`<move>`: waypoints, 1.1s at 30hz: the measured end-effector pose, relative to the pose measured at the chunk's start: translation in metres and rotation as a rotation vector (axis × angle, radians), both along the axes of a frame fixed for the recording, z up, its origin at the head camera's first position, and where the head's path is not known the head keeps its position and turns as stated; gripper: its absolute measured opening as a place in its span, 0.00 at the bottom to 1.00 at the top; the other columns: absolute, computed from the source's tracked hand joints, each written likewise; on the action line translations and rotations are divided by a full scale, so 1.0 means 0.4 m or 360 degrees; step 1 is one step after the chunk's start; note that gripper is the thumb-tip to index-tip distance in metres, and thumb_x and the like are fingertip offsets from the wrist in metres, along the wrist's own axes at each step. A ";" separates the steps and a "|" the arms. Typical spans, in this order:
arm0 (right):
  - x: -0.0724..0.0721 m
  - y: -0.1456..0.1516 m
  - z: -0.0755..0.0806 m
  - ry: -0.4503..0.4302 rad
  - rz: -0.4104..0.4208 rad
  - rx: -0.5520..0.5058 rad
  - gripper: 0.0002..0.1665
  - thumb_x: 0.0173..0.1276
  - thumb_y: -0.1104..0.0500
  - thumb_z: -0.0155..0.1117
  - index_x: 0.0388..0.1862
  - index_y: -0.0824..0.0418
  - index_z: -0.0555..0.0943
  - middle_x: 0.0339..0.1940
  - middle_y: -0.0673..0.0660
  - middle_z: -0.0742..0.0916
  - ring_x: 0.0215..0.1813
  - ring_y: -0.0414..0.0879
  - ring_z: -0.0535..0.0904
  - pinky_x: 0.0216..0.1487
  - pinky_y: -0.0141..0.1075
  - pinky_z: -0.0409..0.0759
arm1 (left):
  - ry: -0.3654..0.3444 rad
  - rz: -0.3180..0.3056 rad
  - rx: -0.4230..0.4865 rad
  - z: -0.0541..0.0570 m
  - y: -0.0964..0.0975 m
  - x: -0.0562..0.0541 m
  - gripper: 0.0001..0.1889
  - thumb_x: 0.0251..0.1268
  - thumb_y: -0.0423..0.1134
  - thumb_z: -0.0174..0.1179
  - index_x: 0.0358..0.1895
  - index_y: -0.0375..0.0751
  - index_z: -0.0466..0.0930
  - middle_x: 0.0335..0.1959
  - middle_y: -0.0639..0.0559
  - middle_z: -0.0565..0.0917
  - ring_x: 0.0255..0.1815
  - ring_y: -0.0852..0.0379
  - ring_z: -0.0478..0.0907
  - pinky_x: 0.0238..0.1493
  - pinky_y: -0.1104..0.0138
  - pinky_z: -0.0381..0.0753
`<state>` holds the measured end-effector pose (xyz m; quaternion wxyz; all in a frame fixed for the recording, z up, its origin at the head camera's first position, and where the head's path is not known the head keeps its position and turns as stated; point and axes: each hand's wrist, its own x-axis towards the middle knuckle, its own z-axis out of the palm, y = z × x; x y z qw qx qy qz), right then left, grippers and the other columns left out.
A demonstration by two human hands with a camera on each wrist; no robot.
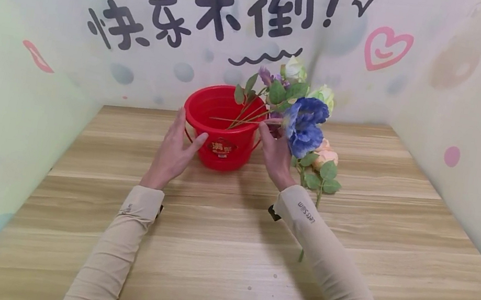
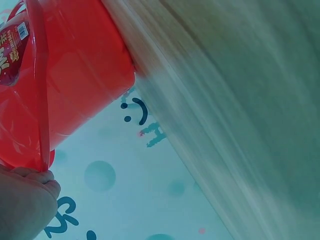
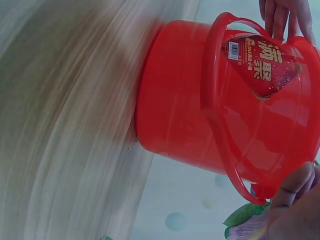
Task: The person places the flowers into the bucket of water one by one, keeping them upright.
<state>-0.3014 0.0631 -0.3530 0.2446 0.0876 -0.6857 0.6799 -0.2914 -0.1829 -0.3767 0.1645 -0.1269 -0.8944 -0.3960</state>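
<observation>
A red plastic bucket (image 1: 222,164) with a label stands upright on the wooden table. My left hand (image 1: 168,159) holds its left side, fingers by the rim and thumb against the front. At the right rim, my right hand (image 1: 277,155) pinches the stem of a blue flower (image 1: 305,128); the fingertips are partly hidden. That stem points left across the bucket's mouth. Pale greenish-white roses (image 1: 295,70) and a purple flower (image 1: 267,76) lean over the back right rim, their stems inside the bucket. The bucket's handle (image 3: 220,120) hangs down its front in the right wrist view.
A peach flower (image 1: 326,157) lies on the table (image 1: 204,250) right of the bucket, its long stem running toward the front, partly under my right sleeve (image 1: 327,260). Walls with printed lettering and drawings stand behind and at both sides.
</observation>
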 end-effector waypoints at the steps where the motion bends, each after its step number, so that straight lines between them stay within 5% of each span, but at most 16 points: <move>1: -0.001 -0.001 0.001 -0.0010 0.0003 0.0001 0.10 0.75 0.63 0.61 0.44 0.70 0.83 0.31 0.53 0.82 0.35 0.50 0.77 0.28 0.29 0.74 | 0.0001 -0.0002 -0.0002 -0.001 -0.001 -0.001 0.52 0.72 0.69 0.53 0.86 0.52 0.34 0.86 0.52 0.44 0.84 0.47 0.44 0.75 0.41 0.61; 14: -0.002 -0.004 0.025 -0.0088 0.0110 0.0096 0.09 0.72 0.63 0.58 0.29 0.58 0.75 0.25 0.52 0.74 0.30 0.43 0.68 0.33 0.32 0.65 | 0.0065 -0.0041 0.0011 -0.002 -0.003 -0.004 0.50 0.75 0.66 0.52 0.86 0.48 0.36 0.86 0.51 0.44 0.85 0.49 0.43 0.78 0.45 0.56; 26: -0.010 -0.015 0.029 -0.0296 0.0083 0.0117 0.06 0.68 0.63 0.56 0.30 0.57 0.72 0.28 0.51 0.73 0.32 0.42 0.67 0.37 0.31 0.66 | 0.0065 -0.0039 0.0020 -0.001 -0.003 -0.003 0.50 0.74 0.66 0.53 0.86 0.48 0.37 0.86 0.51 0.45 0.84 0.49 0.43 0.77 0.44 0.57; 33: -0.011 -0.014 0.017 -0.0215 0.0095 -0.0007 0.08 0.69 0.65 0.61 0.32 0.59 0.72 0.30 0.51 0.75 0.34 0.42 0.71 0.37 0.33 0.71 | 0.0051 -0.0038 0.0020 -0.001 -0.002 -0.004 0.51 0.73 0.67 0.54 0.86 0.49 0.36 0.86 0.52 0.44 0.84 0.50 0.43 0.76 0.44 0.59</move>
